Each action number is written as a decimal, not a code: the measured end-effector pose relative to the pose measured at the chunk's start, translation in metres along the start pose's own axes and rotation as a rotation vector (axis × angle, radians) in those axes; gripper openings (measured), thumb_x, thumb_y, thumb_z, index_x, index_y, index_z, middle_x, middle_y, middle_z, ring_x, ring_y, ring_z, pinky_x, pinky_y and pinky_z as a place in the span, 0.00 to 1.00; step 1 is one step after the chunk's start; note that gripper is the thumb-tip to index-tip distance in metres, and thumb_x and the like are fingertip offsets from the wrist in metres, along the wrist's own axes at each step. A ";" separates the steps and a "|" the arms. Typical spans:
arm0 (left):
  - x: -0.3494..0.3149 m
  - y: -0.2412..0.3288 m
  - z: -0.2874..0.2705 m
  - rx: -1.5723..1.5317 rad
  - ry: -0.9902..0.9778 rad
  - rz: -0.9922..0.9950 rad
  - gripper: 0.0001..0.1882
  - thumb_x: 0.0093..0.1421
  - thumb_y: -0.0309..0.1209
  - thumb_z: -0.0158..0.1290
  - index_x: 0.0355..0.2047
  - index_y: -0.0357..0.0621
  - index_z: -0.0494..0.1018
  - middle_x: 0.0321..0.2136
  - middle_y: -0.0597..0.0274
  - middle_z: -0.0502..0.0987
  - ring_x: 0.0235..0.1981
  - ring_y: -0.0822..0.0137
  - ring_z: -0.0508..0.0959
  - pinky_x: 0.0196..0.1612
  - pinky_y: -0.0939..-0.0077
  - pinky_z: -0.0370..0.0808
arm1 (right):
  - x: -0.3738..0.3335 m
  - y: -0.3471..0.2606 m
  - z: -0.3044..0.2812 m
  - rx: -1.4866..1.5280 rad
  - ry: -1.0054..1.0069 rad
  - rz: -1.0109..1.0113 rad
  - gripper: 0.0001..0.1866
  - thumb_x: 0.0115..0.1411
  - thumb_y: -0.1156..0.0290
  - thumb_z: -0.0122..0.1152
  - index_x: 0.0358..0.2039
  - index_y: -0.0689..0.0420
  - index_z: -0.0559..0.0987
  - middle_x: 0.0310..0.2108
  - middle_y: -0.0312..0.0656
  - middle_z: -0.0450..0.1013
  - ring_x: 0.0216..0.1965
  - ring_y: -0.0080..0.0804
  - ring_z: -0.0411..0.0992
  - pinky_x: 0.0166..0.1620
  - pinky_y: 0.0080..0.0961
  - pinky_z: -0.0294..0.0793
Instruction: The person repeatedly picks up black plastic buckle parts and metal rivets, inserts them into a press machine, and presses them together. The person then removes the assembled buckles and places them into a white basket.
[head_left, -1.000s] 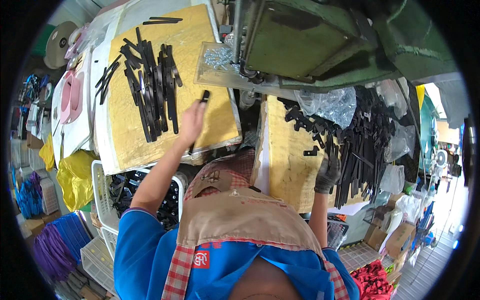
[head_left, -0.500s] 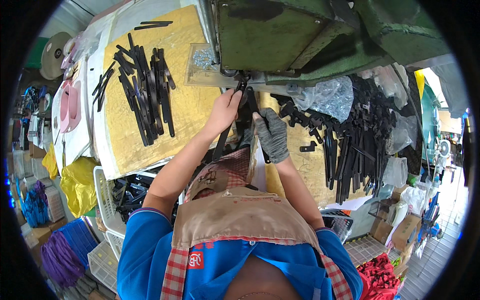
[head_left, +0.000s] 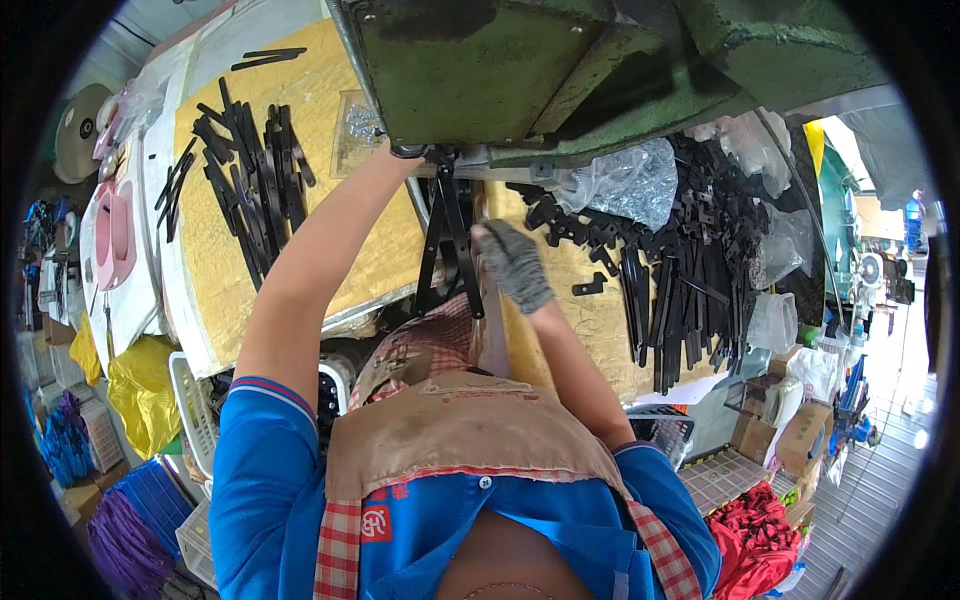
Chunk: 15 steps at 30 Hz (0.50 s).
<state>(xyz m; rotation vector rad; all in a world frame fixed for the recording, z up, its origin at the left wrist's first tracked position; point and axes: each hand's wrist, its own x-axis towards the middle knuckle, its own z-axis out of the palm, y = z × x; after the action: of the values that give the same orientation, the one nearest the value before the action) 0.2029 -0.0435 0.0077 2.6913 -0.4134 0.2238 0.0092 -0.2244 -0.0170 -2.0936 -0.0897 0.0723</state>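
Both hands have been brought together under the green machine [head_left: 560,80]: left hand [head_left: 400,160] raised to its underside, grip hidden; gloved right hand [head_left: 512,265] closed on the black strips [head_left: 450,245].

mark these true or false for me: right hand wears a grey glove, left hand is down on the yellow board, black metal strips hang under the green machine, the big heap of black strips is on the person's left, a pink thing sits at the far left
1. The right hand wears a grey glove. True.
2. The left hand rests on the yellow board. False: it is raised to the underside of the green machine, at the top of the black metal strips.
3. Black metal strips hang under the green machine. True, between the two hands.
4. The big heap of black strips is on the person's left. False: it lies on the right; a smaller group of strips lies on the left.
5. A pink thing sits at the far left. True.
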 end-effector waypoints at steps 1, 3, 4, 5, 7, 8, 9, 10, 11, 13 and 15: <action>0.006 0.004 0.003 0.025 -0.029 0.013 0.07 0.63 0.27 0.50 0.36 0.34 0.71 0.27 0.57 0.74 0.30 0.65 0.74 0.35 0.70 0.70 | -0.002 0.023 -0.015 -0.024 0.025 -0.028 0.20 0.60 0.55 0.61 0.41 0.59 0.78 0.35 0.52 0.76 0.37 0.48 0.75 0.42 0.38 0.74; 0.009 0.005 0.005 0.045 -0.048 0.025 0.07 0.62 0.26 0.50 0.36 0.34 0.72 0.27 0.57 0.75 0.31 0.66 0.74 0.36 0.71 0.70 | -0.006 0.055 -0.050 -0.322 0.319 -0.119 0.17 0.55 0.60 0.65 0.42 0.56 0.79 0.37 0.47 0.74 0.41 0.46 0.73 0.46 0.39 0.72; 0.009 0.004 0.005 0.047 -0.050 0.028 0.07 0.62 0.25 0.50 0.37 0.34 0.72 0.28 0.58 0.75 0.31 0.67 0.75 0.36 0.71 0.71 | -0.010 0.062 -0.068 -0.589 0.403 -0.165 0.17 0.53 0.62 0.66 0.42 0.55 0.79 0.38 0.46 0.74 0.43 0.45 0.72 0.49 0.39 0.71; 0.008 0.003 0.004 0.045 -0.048 0.032 0.07 0.61 0.25 0.50 0.37 0.34 0.72 0.28 0.58 0.75 0.32 0.67 0.75 0.37 0.72 0.71 | -0.011 0.065 -0.083 -0.854 0.486 -0.215 0.18 0.51 0.64 0.67 0.43 0.54 0.79 0.39 0.45 0.73 0.45 0.44 0.71 0.51 0.39 0.69; 0.009 0.004 0.002 0.024 -0.037 0.053 0.07 0.61 0.24 0.50 0.38 0.33 0.73 0.29 0.59 0.76 0.33 0.68 0.75 0.37 0.72 0.71 | -0.019 0.087 -0.093 -0.831 0.434 -0.166 0.19 0.50 0.64 0.67 0.43 0.53 0.79 0.39 0.45 0.74 0.46 0.45 0.71 0.52 0.40 0.68; 0.003 0.002 -0.001 0.010 -0.022 0.051 0.07 0.60 0.23 0.50 0.38 0.33 0.73 0.29 0.59 0.76 0.33 0.68 0.75 0.38 0.73 0.71 | -0.020 0.088 -0.092 -0.812 0.402 -0.150 0.19 0.49 0.64 0.67 0.43 0.53 0.79 0.39 0.45 0.74 0.46 0.45 0.70 0.53 0.40 0.67; -0.003 -0.002 -0.006 -0.020 0.000 0.046 0.07 0.60 0.22 0.50 0.38 0.33 0.73 0.29 0.60 0.76 0.33 0.69 0.75 0.38 0.73 0.71 | -0.020 0.089 -0.091 -0.789 0.379 -0.159 0.19 0.49 0.64 0.68 0.42 0.53 0.79 0.39 0.45 0.74 0.46 0.46 0.70 0.53 0.40 0.67; -0.009 -0.002 -0.007 -0.069 0.017 0.049 0.08 0.60 0.22 0.50 0.38 0.33 0.73 0.30 0.60 0.77 0.34 0.69 0.76 0.38 0.74 0.71 | -0.024 0.083 -0.092 -0.777 0.359 -0.154 0.18 0.49 0.65 0.68 0.41 0.53 0.79 0.39 0.45 0.74 0.46 0.46 0.70 0.53 0.41 0.67; -0.017 -0.002 -0.008 -0.139 0.035 0.056 0.08 0.59 0.21 0.50 0.39 0.33 0.73 0.30 0.60 0.77 0.34 0.69 0.76 0.39 0.74 0.71 | -0.027 0.079 -0.092 -0.764 0.338 -0.151 0.18 0.48 0.65 0.68 0.41 0.53 0.79 0.39 0.45 0.74 0.46 0.47 0.70 0.53 0.41 0.67; -0.044 -0.002 -0.018 -0.341 0.096 0.045 0.09 0.59 0.20 0.50 0.39 0.33 0.74 0.31 0.61 0.78 0.35 0.70 0.76 0.39 0.75 0.72 | -0.031 0.079 -0.096 -0.607 0.352 -0.095 0.14 0.49 0.68 0.69 0.36 0.54 0.79 0.35 0.45 0.75 0.40 0.47 0.73 0.47 0.40 0.72; -0.072 0.000 -0.032 -0.694 0.080 -0.056 0.10 0.58 0.19 0.50 0.40 0.33 0.74 0.31 0.62 0.78 0.36 0.71 0.77 0.40 0.76 0.72 | -0.038 0.090 -0.095 -0.535 0.337 0.050 0.12 0.49 0.69 0.70 0.35 0.56 0.79 0.33 0.45 0.76 0.37 0.47 0.75 0.43 0.38 0.74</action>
<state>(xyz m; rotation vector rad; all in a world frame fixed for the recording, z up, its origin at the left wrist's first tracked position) 0.1314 -0.0122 0.0210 2.0029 -0.3151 0.1362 -0.0172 -0.3549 -0.0463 -2.6097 0.1657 -0.3061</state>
